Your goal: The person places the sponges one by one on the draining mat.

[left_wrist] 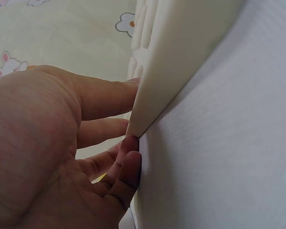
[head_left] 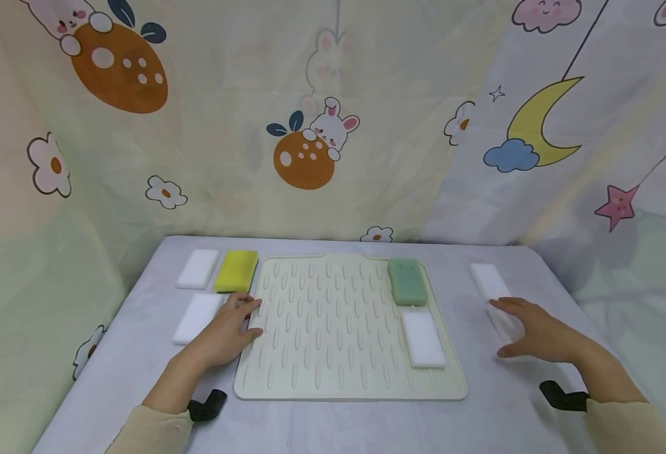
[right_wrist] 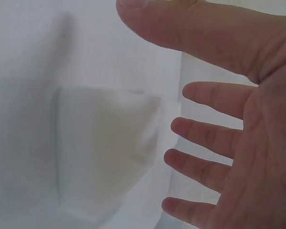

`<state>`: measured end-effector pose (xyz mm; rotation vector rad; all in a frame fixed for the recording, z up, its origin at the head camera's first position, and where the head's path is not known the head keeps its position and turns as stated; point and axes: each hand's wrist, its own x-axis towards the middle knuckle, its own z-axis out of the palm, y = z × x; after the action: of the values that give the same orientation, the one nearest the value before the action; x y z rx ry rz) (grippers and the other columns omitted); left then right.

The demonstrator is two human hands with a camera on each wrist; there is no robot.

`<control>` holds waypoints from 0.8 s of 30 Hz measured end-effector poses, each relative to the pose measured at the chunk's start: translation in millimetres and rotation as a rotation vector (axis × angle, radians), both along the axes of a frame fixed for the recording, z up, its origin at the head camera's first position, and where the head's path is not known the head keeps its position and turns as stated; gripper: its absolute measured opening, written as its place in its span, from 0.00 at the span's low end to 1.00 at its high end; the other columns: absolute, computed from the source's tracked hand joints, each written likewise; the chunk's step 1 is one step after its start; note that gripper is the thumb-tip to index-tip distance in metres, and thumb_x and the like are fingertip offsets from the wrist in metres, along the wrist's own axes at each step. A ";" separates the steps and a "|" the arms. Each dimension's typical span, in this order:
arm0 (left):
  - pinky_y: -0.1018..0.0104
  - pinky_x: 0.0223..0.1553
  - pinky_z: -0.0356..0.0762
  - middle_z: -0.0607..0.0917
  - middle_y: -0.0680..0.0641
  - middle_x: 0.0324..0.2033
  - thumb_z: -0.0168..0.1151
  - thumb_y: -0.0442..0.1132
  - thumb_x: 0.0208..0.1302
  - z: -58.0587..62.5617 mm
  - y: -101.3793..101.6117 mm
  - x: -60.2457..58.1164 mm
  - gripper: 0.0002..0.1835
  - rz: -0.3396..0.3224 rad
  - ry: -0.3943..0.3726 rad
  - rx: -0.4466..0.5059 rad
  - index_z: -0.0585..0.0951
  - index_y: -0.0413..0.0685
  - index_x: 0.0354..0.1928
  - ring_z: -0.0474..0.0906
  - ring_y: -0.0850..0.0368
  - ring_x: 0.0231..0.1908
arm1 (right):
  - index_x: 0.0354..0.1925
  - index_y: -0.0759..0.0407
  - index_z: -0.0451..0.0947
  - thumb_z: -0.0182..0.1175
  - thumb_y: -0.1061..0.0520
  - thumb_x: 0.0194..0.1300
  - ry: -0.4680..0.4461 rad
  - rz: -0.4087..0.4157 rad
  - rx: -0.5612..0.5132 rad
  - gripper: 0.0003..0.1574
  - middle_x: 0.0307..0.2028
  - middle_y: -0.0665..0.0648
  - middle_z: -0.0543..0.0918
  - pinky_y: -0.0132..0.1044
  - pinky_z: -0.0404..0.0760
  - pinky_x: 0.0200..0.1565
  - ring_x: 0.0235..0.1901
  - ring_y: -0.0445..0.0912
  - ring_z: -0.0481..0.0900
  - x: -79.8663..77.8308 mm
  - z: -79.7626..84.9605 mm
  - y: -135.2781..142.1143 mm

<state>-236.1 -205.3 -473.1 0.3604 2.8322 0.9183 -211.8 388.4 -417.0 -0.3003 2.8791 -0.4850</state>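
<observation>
A cream, ribbed mat [head_left: 333, 328] lies on the table. My left hand [head_left: 227, 331] is at its left edge, thumb and fingertips spread along the side; the left wrist view shows the fingertips right at the mat's rim [left_wrist: 162, 71]. A green sponge [head_left: 408, 282] and a white sponge [head_left: 423, 339] lie on the mat's right side. Over a white sponge [head_left: 505, 323] at the right, my right hand [head_left: 548, 334] hovers with fingers and thumb spread, holding nothing. That sponge [right_wrist: 109, 152] shows beside the fingertips in the right wrist view.
Another white sponge [head_left: 488, 280] lies just beyond the right hand. On the left are a yellow sponge [head_left: 236, 271] and two white sponges, one farther back [head_left: 198, 268] and one [head_left: 196, 318] beside my left hand. A patterned curtain [head_left: 219, 139] stands behind the table.
</observation>
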 end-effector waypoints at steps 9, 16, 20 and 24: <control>0.41 0.65 0.73 0.62 0.36 0.72 0.68 0.38 0.69 -0.3 -0.3 -0.5 0.35 -0.008 0.007 0.003 0.68 0.35 0.75 0.74 0.42 0.64 | 0.75 0.66 0.63 0.84 0.43 0.43 -0.026 -0.001 -0.022 0.69 0.73 0.77 0.59 0.78 0.65 0.60 0.68 0.76 0.58 0.5 -3.8 17.8; 0.41 0.65 0.73 0.63 0.36 0.71 0.68 0.38 0.69 0.6 -0.5 -0.1 0.35 -0.010 0.016 0.006 0.68 0.34 0.74 0.74 0.42 0.64 | 0.75 0.65 0.64 0.84 0.44 0.43 -0.060 -0.004 -0.010 0.68 0.73 0.77 0.60 0.79 0.64 0.60 0.68 0.77 0.59 -1.6 -4.1 21.4; 0.40 0.66 0.72 0.63 0.36 0.71 0.68 0.38 0.69 1.1 -0.3 0.3 0.35 -0.011 0.018 0.007 0.68 0.34 0.74 0.74 0.41 0.64 | 0.75 0.63 0.64 0.83 0.45 0.43 -0.086 -0.020 -0.004 0.67 0.73 0.78 0.59 0.80 0.64 0.60 0.68 0.77 0.59 -3.5 -5.5 22.6; 0.40 0.66 0.72 0.63 0.36 0.71 0.68 0.38 0.69 1.5 0.0 0.1 0.35 -0.008 0.012 0.003 0.68 0.35 0.74 0.74 0.42 0.64 | 0.76 0.62 0.64 0.83 0.44 0.44 -0.110 -0.031 -0.002 0.67 0.74 0.78 0.58 0.81 0.62 0.60 0.69 0.78 0.57 -5.0 -6.6 23.1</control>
<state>-236.0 -205.3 -471.6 0.3781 2.8391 0.9218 -216.8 411.5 -423.6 -0.2221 2.7807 -0.4934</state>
